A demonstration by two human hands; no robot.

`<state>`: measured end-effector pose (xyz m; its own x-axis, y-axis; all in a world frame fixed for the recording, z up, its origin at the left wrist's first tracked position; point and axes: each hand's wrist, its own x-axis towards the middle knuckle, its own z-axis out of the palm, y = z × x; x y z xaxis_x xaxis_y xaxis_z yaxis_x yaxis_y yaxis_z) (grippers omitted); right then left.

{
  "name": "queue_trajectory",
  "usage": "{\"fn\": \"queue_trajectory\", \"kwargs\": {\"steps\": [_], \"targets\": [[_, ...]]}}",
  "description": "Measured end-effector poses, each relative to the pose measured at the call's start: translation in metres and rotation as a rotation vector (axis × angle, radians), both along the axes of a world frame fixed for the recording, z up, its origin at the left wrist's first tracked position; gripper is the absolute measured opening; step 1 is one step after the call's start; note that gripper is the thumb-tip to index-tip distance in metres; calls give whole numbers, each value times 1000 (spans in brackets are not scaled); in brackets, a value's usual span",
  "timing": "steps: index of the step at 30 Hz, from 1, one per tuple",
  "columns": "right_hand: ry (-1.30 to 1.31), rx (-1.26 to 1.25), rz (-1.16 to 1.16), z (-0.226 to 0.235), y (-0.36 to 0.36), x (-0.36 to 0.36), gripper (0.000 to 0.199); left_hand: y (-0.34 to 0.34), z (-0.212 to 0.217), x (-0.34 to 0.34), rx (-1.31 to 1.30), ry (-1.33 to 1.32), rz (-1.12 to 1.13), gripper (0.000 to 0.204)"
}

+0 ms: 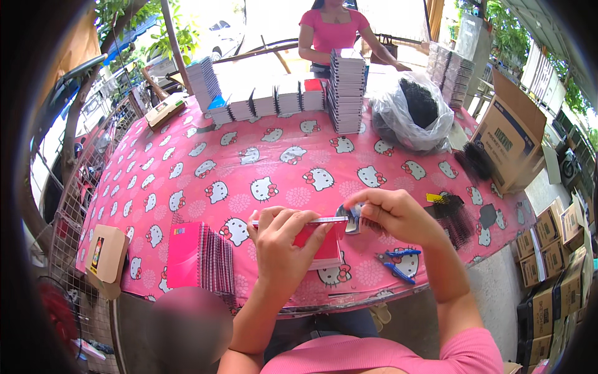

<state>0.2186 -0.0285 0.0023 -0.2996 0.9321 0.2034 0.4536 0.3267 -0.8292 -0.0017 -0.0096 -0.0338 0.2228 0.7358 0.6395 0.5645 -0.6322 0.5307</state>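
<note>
My left hand [280, 240] grips a pink-covered notebook [311, 220] by its edge, thumb in front and fingers over the top, holding it tilted above the table. Its red-pink lower part [325, 252] reaches down toward the tabletop. At the notebook's right end my right hand [395, 215] is closed in a pinch; what its fingers hold is too small to make out. Just beside those fingertips is a small blue and silver object [352, 220]. Blue-handled cutters [398, 266] lie below my right hand. To the left rest overlapping pink spiral notebooks [199, 255].
Black spiral coils [453, 221] lie at the right, near an open carton [507, 140]. Along the far side stand notebook stacks [346, 90] and a plastic bag of black coils [414, 115]. A cardboard box [107, 258] sits left. Across the table stands another person [333, 31].
</note>
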Motion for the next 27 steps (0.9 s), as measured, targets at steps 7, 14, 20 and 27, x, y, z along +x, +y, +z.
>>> {"fn": "queue_trajectory", "kwargs": {"steps": [7, 14, 20, 27], "targets": [[-281, 453, -155, -9, -9, -23, 21, 0, -3, -1, 19, 16, 2, 21], [-316, 513, -215, 0, -7, -32, 19, 2, -3, -1, 5, 6, -4, 22], [-320, 526, -278, 2, -9, -42, 18, 0, -2, -2, 14, 4, -7, 21], [-162, 1, -45, -26, 36, 50, 28, 4, -5, -6, 52, 8, -42, 23]]}}
